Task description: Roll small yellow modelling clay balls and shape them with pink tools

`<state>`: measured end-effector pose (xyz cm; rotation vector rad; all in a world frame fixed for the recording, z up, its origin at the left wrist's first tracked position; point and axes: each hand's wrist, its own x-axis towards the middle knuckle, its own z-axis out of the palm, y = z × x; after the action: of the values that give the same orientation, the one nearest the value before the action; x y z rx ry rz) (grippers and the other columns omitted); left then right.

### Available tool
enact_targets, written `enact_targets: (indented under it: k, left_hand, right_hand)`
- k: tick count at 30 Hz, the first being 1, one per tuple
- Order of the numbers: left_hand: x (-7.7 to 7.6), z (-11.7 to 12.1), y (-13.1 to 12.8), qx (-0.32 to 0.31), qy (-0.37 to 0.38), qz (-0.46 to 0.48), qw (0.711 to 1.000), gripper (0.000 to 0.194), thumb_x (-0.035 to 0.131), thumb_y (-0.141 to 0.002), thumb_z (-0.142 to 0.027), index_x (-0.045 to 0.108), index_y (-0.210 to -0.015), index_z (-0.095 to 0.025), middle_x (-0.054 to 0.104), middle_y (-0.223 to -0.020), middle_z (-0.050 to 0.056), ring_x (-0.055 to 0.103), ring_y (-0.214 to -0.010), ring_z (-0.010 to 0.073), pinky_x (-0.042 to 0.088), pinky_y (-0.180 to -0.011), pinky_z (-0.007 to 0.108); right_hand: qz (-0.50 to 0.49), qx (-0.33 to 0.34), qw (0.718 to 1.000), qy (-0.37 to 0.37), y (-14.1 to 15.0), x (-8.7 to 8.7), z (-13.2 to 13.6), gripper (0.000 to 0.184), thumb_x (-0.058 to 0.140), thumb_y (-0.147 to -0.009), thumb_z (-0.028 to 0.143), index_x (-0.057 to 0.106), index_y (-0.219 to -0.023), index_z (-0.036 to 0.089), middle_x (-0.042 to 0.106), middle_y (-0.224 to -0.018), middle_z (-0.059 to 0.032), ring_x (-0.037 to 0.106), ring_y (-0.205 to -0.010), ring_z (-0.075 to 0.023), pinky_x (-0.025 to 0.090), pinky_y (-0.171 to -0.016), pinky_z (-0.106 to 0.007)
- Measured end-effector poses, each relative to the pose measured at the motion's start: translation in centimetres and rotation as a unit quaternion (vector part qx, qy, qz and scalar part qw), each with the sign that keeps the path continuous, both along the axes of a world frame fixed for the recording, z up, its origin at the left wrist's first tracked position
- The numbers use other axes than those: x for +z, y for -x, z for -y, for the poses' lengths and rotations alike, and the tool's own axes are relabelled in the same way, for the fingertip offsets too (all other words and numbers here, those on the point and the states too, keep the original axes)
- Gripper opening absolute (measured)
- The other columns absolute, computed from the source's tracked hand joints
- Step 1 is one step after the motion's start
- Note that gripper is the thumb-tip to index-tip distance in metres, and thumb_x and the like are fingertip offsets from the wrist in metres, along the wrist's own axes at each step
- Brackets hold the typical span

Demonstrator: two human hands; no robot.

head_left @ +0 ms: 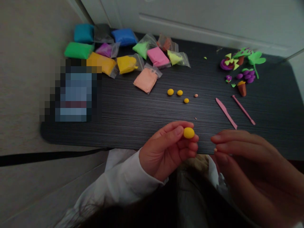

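My left hand point(168, 148) is closed, pinching a yellow clay ball point(188, 132) between thumb and fingertips just over the near edge of the dark table point(118, 110). My right hand point(239, 152) is beside it to the right, thumb and forefinger pinched on a tiny peach clay bit point(215, 149). Three small yellow clay balls point(180, 92) and a small peach ball point(196, 95) lie on the table beyond my hands.
Several bags of coloured clay point(125, 53) lie at the back left. Two pink modelling tools point(226, 113) rest at the right. Finished clay flowers and grapes point(242, 66) stand at the back right. A blurred rectangular object point(73, 93) sits at the left.
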<state>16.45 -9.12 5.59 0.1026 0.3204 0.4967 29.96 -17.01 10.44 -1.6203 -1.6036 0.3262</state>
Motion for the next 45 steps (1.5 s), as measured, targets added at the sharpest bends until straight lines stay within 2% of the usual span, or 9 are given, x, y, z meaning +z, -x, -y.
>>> enact_targets:
  k: [7, 15, 23, 27, 35, 41, 45]
  left_hand:
    - [0.0, 0.0, 0.0, 0.000, 0.009, 0.007, 1.000, 0.010, 0.064, -0.074, -0.023, 0.059, -0.082, -0.018, 0.066, -0.071, -0.001, 0.062, -0.064, 0.0066, 0.050, -0.060, 0.014]
    - [0.2, 0.2, -0.1, 0.005, -0.045, -0.019, 0.999, 0.014, 0.059, -0.078, -0.026, 0.062, -0.090, -0.020, 0.067, -0.072, -0.002, 0.063, -0.066, 0.0075, 0.051, -0.063, 0.016]
    - [0.4, 0.6, -0.3, 0.028, -0.058, -0.069, 0.996, 0.014, 0.063, -0.075, -0.030, 0.063, -0.082, -0.019, 0.062, -0.064, -0.003, 0.058, -0.059, 0.0066, 0.047, -0.058, 0.017]
    - [0.5, 0.7, -0.5, 0.041, -0.051, -0.085, 0.994, 0.015, 0.064, -0.073, -0.032, 0.063, -0.079, -0.019, 0.060, -0.067, -0.004, 0.055, -0.059, 0.0060, 0.045, -0.058, 0.017]
    - [0.6, 0.7, -0.6, 0.040, -0.052, -0.061, 0.996, 0.012, 0.065, -0.072, -0.028, 0.063, -0.077, -0.017, 0.062, -0.069, -0.003, 0.056, -0.059, 0.0053, 0.045, -0.058, 0.016]
    - [0.6, 0.7, -0.6, 0.038, -0.062, -0.073, 0.995, 0.012, 0.065, -0.072, -0.029, 0.064, -0.078, -0.018, 0.063, -0.071, -0.003, 0.056, -0.059, 0.0064, 0.046, -0.060, 0.018]
    - [0.6, 0.6, -0.6, 0.042, -0.054, -0.062, 0.996, 0.012, 0.064, -0.073, -0.028, 0.065, -0.078, -0.017, 0.064, -0.072, -0.003, 0.057, -0.061, 0.0059, 0.047, -0.060, 0.016]
  right_hand:
    - [-0.008, 0.004, 1.000, -0.010, -0.1, -0.4, -0.1, 0.024, 0.062, -0.070, 0.008, 0.060, -0.090, 0.020, 0.064, -0.091, -0.0015, 0.061, -0.082, -0.0154, 0.051, -0.071, -0.030]
    - [-0.017, 0.018, 1.000, -0.009, 0.1, 0.0, -0.5, 0.025, 0.062, -0.069, 0.004, 0.060, -0.090, 0.018, 0.065, -0.091, -0.0008, 0.060, -0.083, -0.0127, 0.051, -0.074, -0.025]
    - [-0.010, 0.018, 1.000, 0.001, 0.7, 0.2, -1.0, 0.018, 0.060, -0.074, 0.009, 0.060, -0.089, 0.019, 0.066, -0.089, -0.0026, 0.061, -0.083, -0.0122, 0.050, -0.076, -0.025]
    - [0.010, 0.000, 1.000, 0.002, 1.1, 0.2, -1.3, 0.013, 0.057, -0.077, 0.015, 0.061, -0.086, 0.022, 0.067, -0.086, -0.0032, 0.063, -0.081, -0.0155, 0.052, -0.074, -0.031]
    - [0.029, 0.014, 0.999, -0.005, 1.3, 0.4, -1.7, 0.016, 0.055, -0.077, 0.014, 0.062, -0.087, 0.023, 0.068, -0.083, -0.0024, 0.064, -0.080, -0.0163, 0.054, -0.072, -0.031]
    - [0.043, 0.015, 0.999, 0.003, 1.1, 0.4, -1.6, 0.011, 0.056, -0.078, 0.020, 0.062, -0.087, 0.024, 0.067, -0.084, -0.0026, 0.064, -0.079, -0.0165, 0.054, -0.071, -0.032]
    - [0.036, 0.029, 0.999, -0.013, 1.0, 0.0, -1.5, 0.021, 0.061, -0.072, 0.009, 0.061, -0.090, 0.020, 0.067, -0.088, -0.0027, 0.062, -0.083, -0.0145, 0.052, -0.075, -0.030]
